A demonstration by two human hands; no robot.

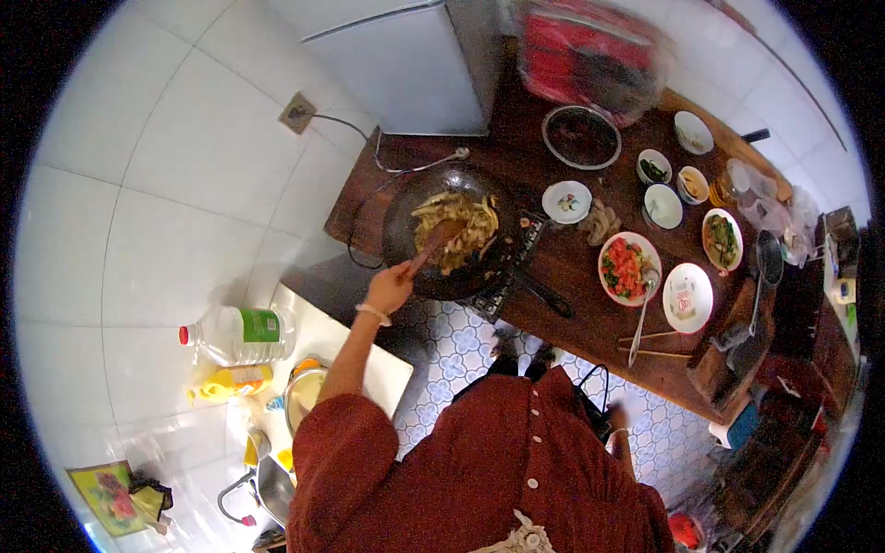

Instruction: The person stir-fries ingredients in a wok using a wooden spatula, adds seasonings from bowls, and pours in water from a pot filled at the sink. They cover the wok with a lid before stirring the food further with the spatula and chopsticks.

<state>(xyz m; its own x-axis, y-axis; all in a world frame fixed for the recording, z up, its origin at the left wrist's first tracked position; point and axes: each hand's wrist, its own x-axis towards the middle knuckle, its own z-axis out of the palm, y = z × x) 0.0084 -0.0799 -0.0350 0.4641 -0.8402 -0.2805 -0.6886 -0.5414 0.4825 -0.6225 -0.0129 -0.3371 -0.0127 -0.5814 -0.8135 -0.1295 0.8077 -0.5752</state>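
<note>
My left hand [391, 288], with a light band at the wrist, is closed round the handle of a brown wooden spatula [430, 247]. The spatula's blade rests among sliced, yellowish food [456, 229] in a dark wok [401, 207]. This wok stands on a stove [489, 301] at the counter's left part, its black handle [546, 293] pointing down to the right. Low at my other side hangs my right hand [624, 415], blurred, beside a black item with a looped strap [596, 419]; its fingers are not clear.
Right of the wok, the wooden counter [572, 323] holds a tomato dish [629, 268] with a spoon, a white plate [688, 298], chopsticks [659, 352] and several bowls. A fridge [406, 69] stands behind. A large bottle [241, 335] and a pot [304, 396] are at left.
</note>
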